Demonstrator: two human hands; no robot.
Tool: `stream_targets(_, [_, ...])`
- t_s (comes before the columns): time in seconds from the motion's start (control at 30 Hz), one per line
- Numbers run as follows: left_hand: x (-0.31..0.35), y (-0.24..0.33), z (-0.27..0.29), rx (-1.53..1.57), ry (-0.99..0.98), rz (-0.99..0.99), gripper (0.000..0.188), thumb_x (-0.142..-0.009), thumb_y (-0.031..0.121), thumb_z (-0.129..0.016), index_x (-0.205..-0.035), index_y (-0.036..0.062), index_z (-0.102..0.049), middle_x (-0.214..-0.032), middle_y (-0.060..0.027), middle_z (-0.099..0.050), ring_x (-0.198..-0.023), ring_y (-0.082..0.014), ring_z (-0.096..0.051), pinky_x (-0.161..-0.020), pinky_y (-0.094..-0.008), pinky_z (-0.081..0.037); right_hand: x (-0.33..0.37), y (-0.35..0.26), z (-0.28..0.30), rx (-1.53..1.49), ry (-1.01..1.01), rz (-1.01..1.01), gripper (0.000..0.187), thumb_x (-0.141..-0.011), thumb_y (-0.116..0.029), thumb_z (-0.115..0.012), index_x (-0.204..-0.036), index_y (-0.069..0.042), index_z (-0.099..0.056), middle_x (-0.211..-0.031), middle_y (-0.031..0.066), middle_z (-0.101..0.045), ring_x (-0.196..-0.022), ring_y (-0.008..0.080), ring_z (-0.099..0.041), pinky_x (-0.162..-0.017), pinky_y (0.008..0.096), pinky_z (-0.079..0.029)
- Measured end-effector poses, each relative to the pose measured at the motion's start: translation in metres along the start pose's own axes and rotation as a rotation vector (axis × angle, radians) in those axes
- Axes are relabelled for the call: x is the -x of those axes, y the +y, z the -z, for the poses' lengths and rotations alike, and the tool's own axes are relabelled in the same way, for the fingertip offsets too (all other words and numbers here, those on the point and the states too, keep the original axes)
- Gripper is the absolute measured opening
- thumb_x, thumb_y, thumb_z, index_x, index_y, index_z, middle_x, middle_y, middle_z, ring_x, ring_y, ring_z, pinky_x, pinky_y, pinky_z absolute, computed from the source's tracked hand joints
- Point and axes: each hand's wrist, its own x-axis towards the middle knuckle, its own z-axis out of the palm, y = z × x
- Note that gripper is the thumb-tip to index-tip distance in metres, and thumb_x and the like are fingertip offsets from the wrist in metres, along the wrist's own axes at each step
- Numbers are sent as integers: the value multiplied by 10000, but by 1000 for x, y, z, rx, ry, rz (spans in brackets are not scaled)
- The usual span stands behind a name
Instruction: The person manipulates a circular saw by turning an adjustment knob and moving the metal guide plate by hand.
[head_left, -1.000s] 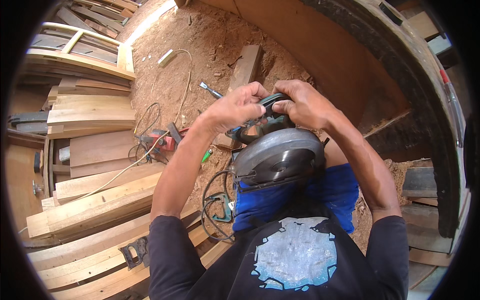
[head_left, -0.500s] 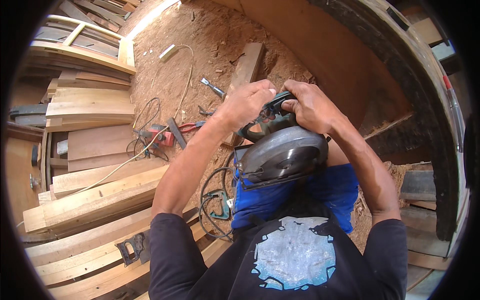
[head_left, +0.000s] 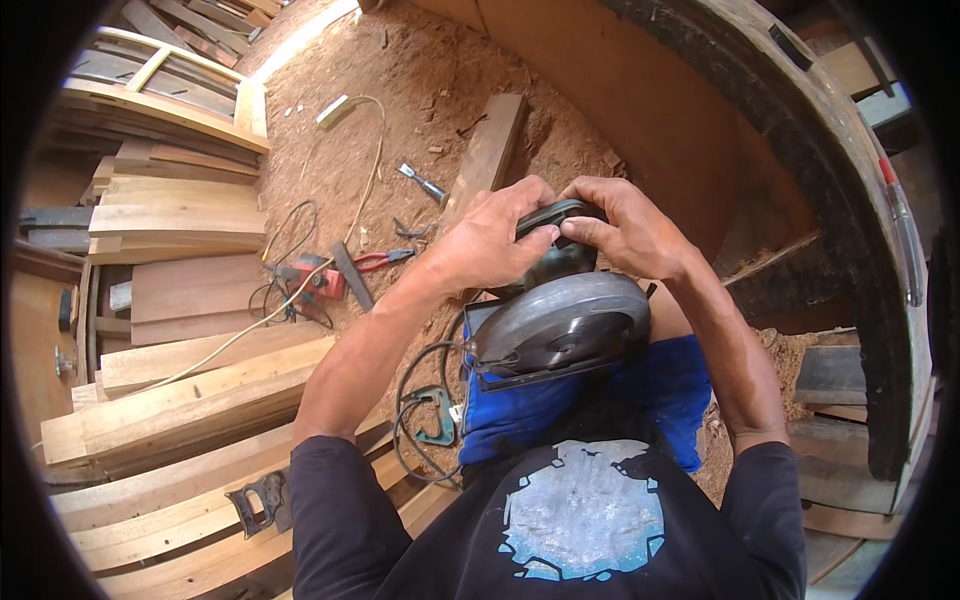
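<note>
A circular saw (head_left: 560, 320) with a dark rounded blade guard rests on my lap, over blue shorts (head_left: 520, 410). Both hands close around its dark teal-and-black handle (head_left: 565, 212) at the far end. My left hand (head_left: 495, 235) grips the handle's left side, thumb pressed near its middle. From the right, my right hand (head_left: 630, 228) curls over the same handle, its thumb close to the left one. Palms and fingers partly hide the handle. Left of the saw lies a teal C-shaped piece (head_left: 435, 418) beside a black cable (head_left: 402, 400).
Red-handled pliers (head_left: 385, 259), a chisel-like tool (head_left: 423, 184), a red power tool (head_left: 318, 278) and a pale cord (head_left: 375, 165) lie on the dusty floor. Stacked timber (head_left: 190, 400) carries a handsaw (head_left: 262, 500). A curved wooden structure (head_left: 850, 170) stands at right.
The saw's handle has tilted, showing its smooth outer side instead of its inner parts. My left hand has shifted lower and gripped the handle; my right hand has turned inward.
</note>
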Motion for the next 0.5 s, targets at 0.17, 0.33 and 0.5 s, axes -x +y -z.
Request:
stream_targets(0.17, [3, 5, -5, -102, 81, -58, 259, -929, 149, -751, -1125, 21, -641, -836, -100, -640, -713, -219, -588, -669, -360, -477, 4, -11, -14, 183, 87, -67, 168, -972, -58, -717, -1105, 42, -698, -953, 233, -733, -926, 325, -717, -869, 442, -539])
stream_targets(0.33, [13, -8, 1, 51, 35, 23, 213, -964, 81, -699, -1160, 24, -637, -918, -67, -705, -796, -110, -612, -650, -327, -482, -7, -1, -1, -76, -150, -90, 247, -994, -75, -709, -1214, 37, -708, -1034, 131, -772, -1030, 207, -718, -947, 390, -544])
stream_targets(0.5, [29, -17, 3, 364, 45, 96, 340, -995, 63, -665, -1326, -10, -639, -998, -60, -693, -882, -102, -659, -816, -284, -547, 9, 1, 18, -98, 81, -104, 351, -1016, -95, -702, -1318, 82, -683, -1217, 180, -760, -1186, 235, -702, -1065, 391, -547])
